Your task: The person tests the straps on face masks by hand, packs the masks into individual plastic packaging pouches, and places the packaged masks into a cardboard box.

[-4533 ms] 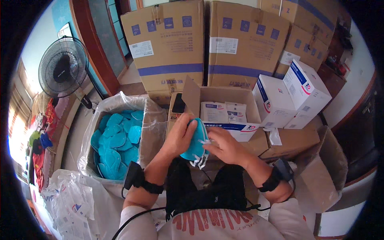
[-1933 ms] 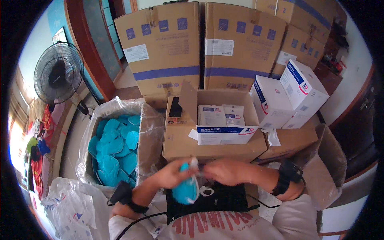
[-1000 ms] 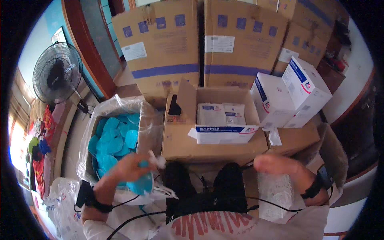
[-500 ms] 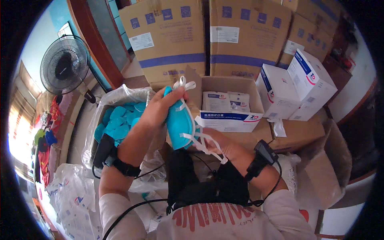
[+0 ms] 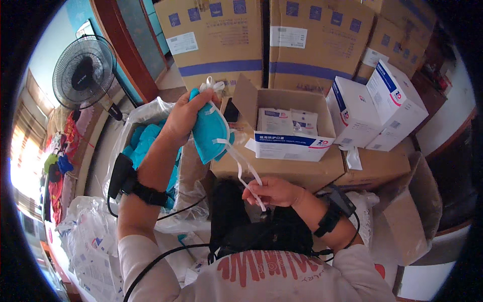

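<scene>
A teal folded face mask (image 5: pixel 210 132) with white straps hangs at an angle in front of my chest. My left hand (image 5: pixel 187 115) is closed around its upper end, where a white strap loop (image 5: pixel 213 84) sticks out above the fingers. From the mask's lower edge another white strap (image 5: pixel 242 162) runs down to my right hand (image 5: pixel 275 191), which pinches it between thumb and fingers. Beyond my left forearm, several more teal masks (image 5: pixel 143 142) lie piled in a container lined with clear plastic (image 5: pixel 132 121).
An open white carton (image 5: pixel 292 151) holding flat white packets (image 5: pixel 275 121) sits on a brown cardboard box (image 5: pixel 302 168). White boxes (image 5: pixel 354 113) stand to its right, large cartons (image 5: pixel 216 50) behind. A fan (image 5: pixel 83 73) and plastic bags (image 5: pixel 95 251) are at left.
The mask has moved up and left with my left hand. My right hand has come away from the mask's lower end, down and right, drawing the strap out straighter.
</scene>
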`<act>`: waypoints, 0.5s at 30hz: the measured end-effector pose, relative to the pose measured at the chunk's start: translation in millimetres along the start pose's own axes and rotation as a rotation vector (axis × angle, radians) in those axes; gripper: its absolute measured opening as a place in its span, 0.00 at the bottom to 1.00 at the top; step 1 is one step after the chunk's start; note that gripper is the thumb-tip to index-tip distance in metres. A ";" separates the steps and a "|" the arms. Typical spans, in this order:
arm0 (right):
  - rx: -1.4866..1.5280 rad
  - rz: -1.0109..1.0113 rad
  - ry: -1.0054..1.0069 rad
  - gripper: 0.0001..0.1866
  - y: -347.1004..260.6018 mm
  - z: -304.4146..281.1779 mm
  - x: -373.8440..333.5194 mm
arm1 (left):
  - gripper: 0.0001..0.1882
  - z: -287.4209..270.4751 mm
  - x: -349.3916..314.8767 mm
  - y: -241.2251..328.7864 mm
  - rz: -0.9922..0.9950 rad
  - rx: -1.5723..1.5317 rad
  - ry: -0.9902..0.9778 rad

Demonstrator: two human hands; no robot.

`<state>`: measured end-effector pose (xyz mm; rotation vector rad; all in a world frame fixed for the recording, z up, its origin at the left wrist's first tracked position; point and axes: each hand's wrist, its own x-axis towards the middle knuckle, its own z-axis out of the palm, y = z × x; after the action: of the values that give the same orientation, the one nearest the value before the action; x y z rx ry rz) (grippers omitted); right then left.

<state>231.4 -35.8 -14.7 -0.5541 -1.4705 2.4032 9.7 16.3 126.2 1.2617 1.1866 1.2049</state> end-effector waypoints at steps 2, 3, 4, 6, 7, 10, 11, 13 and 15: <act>0.045 0.023 0.058 0.17 0.4 -4.2 -0.9 | 0.14 -3.1 1.5 1.2 0.004 -0.018 -0.009; 0.018 0.003 0.065 0.17 0.0 -7.9 -1.4 | 0.13 -4.5 1.9 2.5 0.013 -0.016 -0.018; -0.075 0.000 0.100 0.16 -0.5 -11.9 -1.7 | 0.13 -5.7 1.7 4.1 -0.002 -0.011 -0.021; -0.170 -0.004 0.132 0.16 -0.5 -17.2 -2.1 | 0.13 -6.1 -1.0 8.0 0.023 -0.001 -0.014; -0.268 -0.086 0.222 0.15 -0.3 -18.5 -1.7 | 0.14 -5.4 -3.2 10.3 0.023 0.011 -0.003; -0.498 -0.302 0.386 0.15 0.8 -15.8 3.2 | 0.14 0.7 -11.7 17.8 0.013 0.000 -0.004; -0.634 -0.413 0.472 0.16 1.1 -13.2 6.1 | 0.14 4.0 -13.4 20.1 -0.001 0.012 0.015; -0.538 -0.324 0.342 0.17 1.9 -7.2 11.3 | 0.14 9.7 -15.9 24.6 0.045 -0.035 -0.035; -0.445 -0.208 0.219 0.18 3.4 -1.3 15.2 | 0.14 12.3 -17.3 27.9 0.028 -0.022 -0.001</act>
<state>218.3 -30.0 -21.0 -0.6929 -1.8635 1.7998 22.1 -2.3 153.3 1.2656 1.1556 1.2348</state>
